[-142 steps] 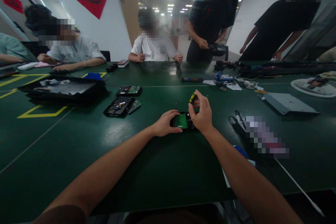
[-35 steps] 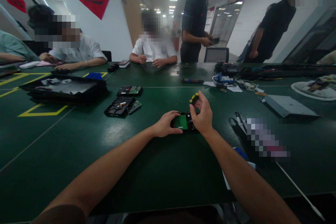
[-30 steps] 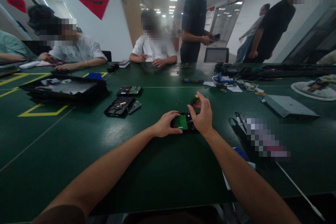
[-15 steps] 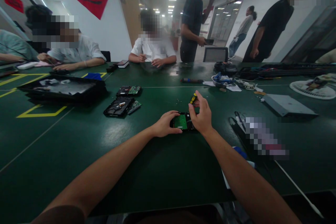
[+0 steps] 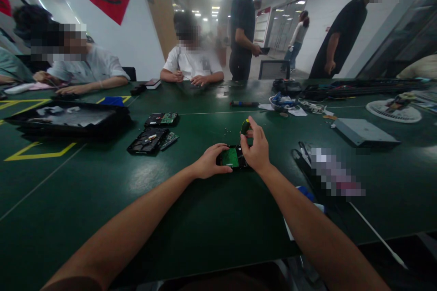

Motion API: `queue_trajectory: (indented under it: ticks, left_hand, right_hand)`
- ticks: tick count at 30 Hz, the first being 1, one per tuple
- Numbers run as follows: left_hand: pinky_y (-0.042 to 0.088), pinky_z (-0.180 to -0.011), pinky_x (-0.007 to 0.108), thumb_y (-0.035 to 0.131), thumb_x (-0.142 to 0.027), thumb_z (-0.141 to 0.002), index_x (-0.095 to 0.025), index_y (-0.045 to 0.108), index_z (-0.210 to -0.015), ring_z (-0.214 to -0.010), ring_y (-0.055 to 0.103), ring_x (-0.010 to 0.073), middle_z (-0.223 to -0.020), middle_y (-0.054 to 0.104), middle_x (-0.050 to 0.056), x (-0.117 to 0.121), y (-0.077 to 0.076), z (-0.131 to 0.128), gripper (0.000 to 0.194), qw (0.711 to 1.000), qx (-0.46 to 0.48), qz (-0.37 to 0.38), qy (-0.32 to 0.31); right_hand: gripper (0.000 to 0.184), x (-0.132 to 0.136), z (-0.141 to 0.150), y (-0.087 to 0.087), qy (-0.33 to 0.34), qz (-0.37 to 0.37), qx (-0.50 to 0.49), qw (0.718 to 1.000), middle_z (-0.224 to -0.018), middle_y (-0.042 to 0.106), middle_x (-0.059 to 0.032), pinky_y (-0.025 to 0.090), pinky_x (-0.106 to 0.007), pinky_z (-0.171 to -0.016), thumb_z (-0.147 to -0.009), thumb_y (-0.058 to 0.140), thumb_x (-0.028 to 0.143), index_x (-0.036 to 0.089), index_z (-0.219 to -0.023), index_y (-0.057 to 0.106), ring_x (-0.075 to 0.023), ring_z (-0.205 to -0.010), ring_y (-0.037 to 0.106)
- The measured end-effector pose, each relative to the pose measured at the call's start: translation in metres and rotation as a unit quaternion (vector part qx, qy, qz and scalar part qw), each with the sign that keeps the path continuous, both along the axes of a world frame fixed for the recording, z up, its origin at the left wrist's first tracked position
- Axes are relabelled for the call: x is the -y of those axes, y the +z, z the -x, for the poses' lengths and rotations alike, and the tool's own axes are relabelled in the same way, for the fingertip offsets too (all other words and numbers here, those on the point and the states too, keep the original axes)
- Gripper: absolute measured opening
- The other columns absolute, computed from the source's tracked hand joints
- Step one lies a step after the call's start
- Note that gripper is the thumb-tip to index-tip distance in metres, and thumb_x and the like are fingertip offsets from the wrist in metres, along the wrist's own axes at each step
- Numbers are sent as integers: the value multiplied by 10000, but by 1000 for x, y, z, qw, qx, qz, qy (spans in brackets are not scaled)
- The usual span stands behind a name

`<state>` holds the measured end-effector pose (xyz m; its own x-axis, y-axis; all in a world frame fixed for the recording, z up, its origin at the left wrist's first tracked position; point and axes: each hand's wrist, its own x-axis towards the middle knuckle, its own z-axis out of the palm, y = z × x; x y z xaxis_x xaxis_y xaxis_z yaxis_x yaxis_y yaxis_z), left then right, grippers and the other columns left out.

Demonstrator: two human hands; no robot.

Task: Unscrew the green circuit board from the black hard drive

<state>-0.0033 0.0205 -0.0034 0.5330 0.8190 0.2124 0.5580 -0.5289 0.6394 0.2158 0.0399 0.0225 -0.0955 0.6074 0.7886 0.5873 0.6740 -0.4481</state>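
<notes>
A hard drive [image 5: 230, 159] with a green circuit board lies flat on the dark green table in front of me. My left hand [image 5: 211, 162] is closed around its left end, fingers on the far edge and thumb along the near edge. Between the thumb and fingers of my right hand [image 5: 257, 149] is a screwdriver [image 5: 245, 126] with a yellow and black handle. It stands nearly upright over the drive's middle, tip pointing down; whether the tip touches cannot be made out. My right hand covers the drive's right end. Several tiny screws [image 5: 228, 131] lie just beyond the drive.
Left of me are another hard drive [image 5: 164, 119], a black drive casing [image 5: 145, 141], a loose circuit board [image 5: 170, 140] and a black tray [image 5: 118, 120]. To the right sit a grey metal box [image 5: 365, 132] and a white round grille [image 5: 392, 112]. Across the table people sit and stand.
The screwdriver has gone from leaning to nearly upright, and my right hand has turned with it. My left hand keeps its hold on the drive. The whole view has shifted slightly.
</notes>
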Motion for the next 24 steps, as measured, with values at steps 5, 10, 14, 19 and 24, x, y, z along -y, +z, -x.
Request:
queue_trajectory:
  ticks: [5,10,14,19,24]
  left_hand:
    - [363,-1180,514,786,-599,-738,-199,491,-1447,-1408,439,345,-1515,458,163,-1,-1,0,866,1000,-2,-2,-2]
    - [366,-1178,520,781,-605,-738,-205,501,-1437,-1404,444,350,-1510,465,157,0,-1,0,853,1000,-2,3,0]
    - [372,-1170,524,788,-589,-734,-215,502,-1439,-1396,455,352,-1508,470,153,0,0,0,848,1000,-1,-3,1]
    - [367,-1175,521,791,-590,-730,-206,505,-1436,-1401,449,347,-1504,474,156,-2,-3,1,853,1000,4,-12,-5]
    - [357,-1178,527,793,-588,-727,-216,508,-1435,-1407,444,349,-1507,474,154,-1,-3,3,849,1000,6,-11,-3]
  right_hand:
    - [614,0,-2,0,0,0,-5,1000,-1254,554,-105,622,-425,-821,-952,576,266,299,-1525,356,-211,-945,633]
    - [624,0,-1,0,3,-7,3,1000,-1276,571,-101,598,-459,-921,-963,533,224,306,-1545,323,-220,-997,635]
    - [633,-1,0,-1,-8,-2,-11,1000,-1267,556,-106,617,-435,-856,-951,572,252,301,-1536,334,-209,-938,642]
    - [634,0,0,0,-8,3,0,1000,-1234,563,-98,618,-442,-858,-945,574,253,314,-1532,340,-210,-932,636]
    - [643,0,2,0,-5,3,-6,1000,-1260,555,-109,620,-441,-857,-949,552,236,304,-1543,318,-212,-939,636]
